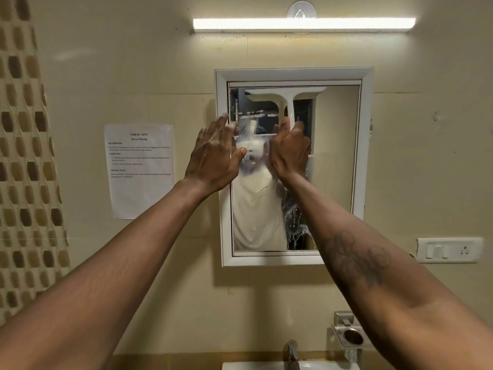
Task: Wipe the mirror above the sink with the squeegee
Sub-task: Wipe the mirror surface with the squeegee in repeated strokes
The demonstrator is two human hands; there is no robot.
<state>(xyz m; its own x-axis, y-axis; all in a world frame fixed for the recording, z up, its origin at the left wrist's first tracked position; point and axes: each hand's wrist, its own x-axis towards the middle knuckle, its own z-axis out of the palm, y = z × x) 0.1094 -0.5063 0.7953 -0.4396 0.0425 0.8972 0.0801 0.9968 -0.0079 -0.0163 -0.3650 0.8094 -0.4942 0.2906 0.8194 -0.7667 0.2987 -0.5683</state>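
Observation:
A white-framed mirror (334, 161) hangs on the beige wall above the sink. My right hand (289, 152) grips the handle of a white squeegee (286, 98). Its blade lies flat against the glass near the mirror's top edge. My left hand (217, 153) is raised at the mirror's left frame, fingers straight and spread, holding nothing. Water streaks and splashes show on the lower middle of the glass. The mirror reflects a person in a white shirt.
A printed task sheet (140, 169) is taped to the wall left of the mirror. A tube light (304, 24) glows above. A switch and socket plate (449, 250) sits at right. Below are a tap (292, 353), the sink rim (240, 365) and a metal holder (352, 336).

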